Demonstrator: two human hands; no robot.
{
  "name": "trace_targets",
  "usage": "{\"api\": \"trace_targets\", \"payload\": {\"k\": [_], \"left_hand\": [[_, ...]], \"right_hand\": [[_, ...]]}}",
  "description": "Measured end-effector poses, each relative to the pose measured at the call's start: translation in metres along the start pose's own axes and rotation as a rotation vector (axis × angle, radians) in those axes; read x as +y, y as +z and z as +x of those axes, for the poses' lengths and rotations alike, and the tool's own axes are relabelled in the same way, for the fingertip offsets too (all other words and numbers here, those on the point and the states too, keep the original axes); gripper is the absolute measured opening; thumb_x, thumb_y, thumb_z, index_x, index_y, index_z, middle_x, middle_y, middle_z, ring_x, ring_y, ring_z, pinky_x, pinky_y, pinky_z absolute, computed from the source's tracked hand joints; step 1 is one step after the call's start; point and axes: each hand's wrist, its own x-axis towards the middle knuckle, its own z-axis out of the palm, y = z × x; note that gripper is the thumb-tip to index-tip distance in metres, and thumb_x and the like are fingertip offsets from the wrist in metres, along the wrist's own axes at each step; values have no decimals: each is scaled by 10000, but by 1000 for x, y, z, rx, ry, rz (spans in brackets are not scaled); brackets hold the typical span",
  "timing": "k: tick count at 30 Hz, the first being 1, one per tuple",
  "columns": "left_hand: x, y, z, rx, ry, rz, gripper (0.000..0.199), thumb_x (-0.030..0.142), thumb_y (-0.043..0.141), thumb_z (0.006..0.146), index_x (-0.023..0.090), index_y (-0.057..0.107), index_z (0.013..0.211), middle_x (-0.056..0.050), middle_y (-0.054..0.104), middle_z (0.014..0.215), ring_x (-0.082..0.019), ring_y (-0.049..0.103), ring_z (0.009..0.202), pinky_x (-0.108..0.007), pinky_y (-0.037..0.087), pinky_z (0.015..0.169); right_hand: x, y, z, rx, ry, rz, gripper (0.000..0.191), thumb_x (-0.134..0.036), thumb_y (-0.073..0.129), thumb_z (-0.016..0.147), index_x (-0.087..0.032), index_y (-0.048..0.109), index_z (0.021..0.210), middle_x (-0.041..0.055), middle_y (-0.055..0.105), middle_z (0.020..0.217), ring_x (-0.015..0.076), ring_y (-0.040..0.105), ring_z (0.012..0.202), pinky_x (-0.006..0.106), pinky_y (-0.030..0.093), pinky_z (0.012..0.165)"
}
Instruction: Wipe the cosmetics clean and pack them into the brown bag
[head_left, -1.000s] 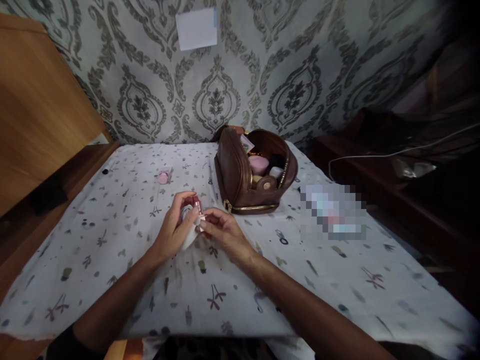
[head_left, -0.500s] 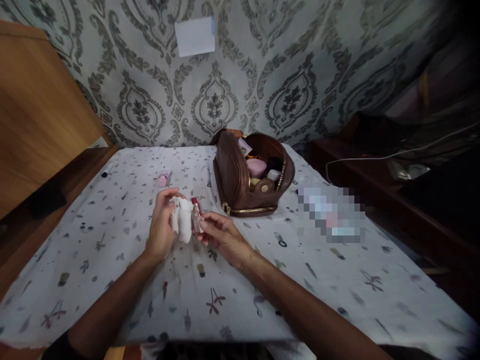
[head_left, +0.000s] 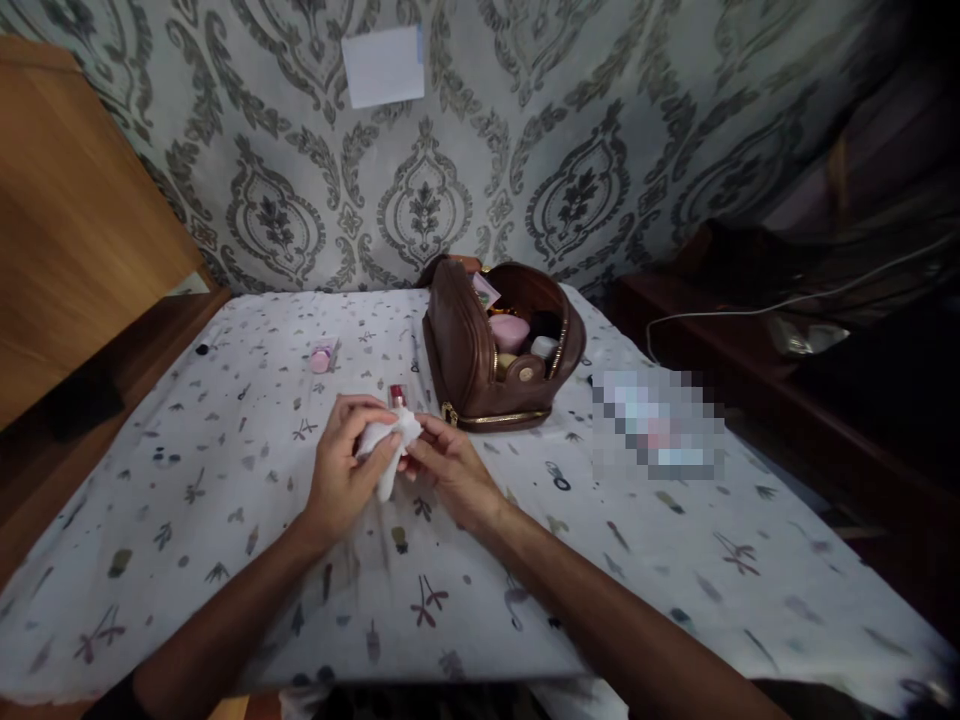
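Note:
In the head view, my left hand (head_left: 341, 465) pinches a crumpled white tissue (head_left: 382, 440), thumb on the near side, and presses it against a small cosmetic tube with a red end (head_left: 397, 394). My right hand (head_left: 450, 470) has its fingers closed round the tube's lower part, which the tissue and fingers mostly hide. Only the red end and a bit of the pale body show above the tissue. Both hands meet just above the patterned cloth, left of a brown cosmetic bag (head_left: 465, 350) that stands unzipped.
Inside the bag lie a pink rounded item (head_left: 508, 332) and other small things. A small pink-capped item (head_left: 321, 358) lies on the white patterned cloth (head_left: 480, 600). To the right is a pixelated patch (head_left: 660, 425). A wooden panel (head_left: 75, 200) stands at left; a white cable (head_left: 735, 313) runs at right.
My left hand has moved right and brought the tissue over onto the tube, which was apart from it and more exposed before. My right hand stays nearly in place.

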Motion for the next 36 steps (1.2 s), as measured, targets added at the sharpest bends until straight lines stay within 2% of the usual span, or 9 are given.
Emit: {"api": "trace_targets", "payload": {"k": [3,6,10,15,20,23,25,32,36], "left_hand": [[2,4,-6,-89,49,-7,86,263,627,892,254,694,944,-50,607,1049,-204,603,1013,-331,526,847],[3,6,-9,-113,95,-3,114,243,618,897,259,704,971,-54,617,1051,-206,609,1003,-340,529,845],[2,3,-6,-104,114,17,127,261,601,905,252,711,970,-62,629,1040,-210,616,992,-352,531,862],[2,-4,1,-23,66,14,119,264,594,912,248,703,957,-52,620,1040,-209,605,1031,-339,509,900],[-2,-10,7,118,-86,-57,125,313,602,914,229,652,993,-43,623,1050,-205,596,1041,-318,472,932],[-5,-10,8,91,-263,-123,215,369,590,918,217,623,1067,-40,646,1053,-200,613,971,-300,482,860],[-5,-8,8,29,-310,-139,248,388,575,923,213,619,1092,-42,657,1066,-202,620,963,-296,488,837],[-8,-4,6,-76,-136,-62,261,388,567,936,229,660,1121,-55,647,1146,-223,600,1123,-330,464,994],[-9,-1,5,-178,-43,-52,326,375,561,939,243,617,1232,-64,630,1222,-228,586,1180,-329,463,1011]], "right_hand": [[-3,-2,3,81,-28,75,532,-452,916,583,-250,714,1031,-27,683,780,102,569,641,212,458,582],[-6,-3,4,125,-20,102,521,-451,920,576,-248,722,1014,-18,696,806,108,584,688,203,460,605],[-5,-1,3,97,48,92,473,-468,905,596,-232,715,959,-14,691,839,99,560,643,194,429,534],[-1,1,1,35,70,42,441,-404,927,576,-222,721,920,-47,626,714,71,515,595,169,394,537],[0,1,-2,-56,96,21,481,-456,916,581,-214,742,959,-6,688,793,100,571,605,189,397,508],[-1,2,-4,-139,91,61,563,-489,908,582,-235,740,1056,-4,697,805,113,596,590,196,399,491],[-3,3,-5,-151,72,74,566,-480,906,590,-247,741,1078,-9,694,824,109,584,612,197,422,517],[-7,2,-3,-56,-77,-90,456,-492,866,654,-247,752,1022,-8,663,891,114,547,727,221,446,659],[-2,-1,1,51,-151,-108,472,-520,864,634,-233,737,987,-10,630,847,111,529,693,224,423,626]]}}
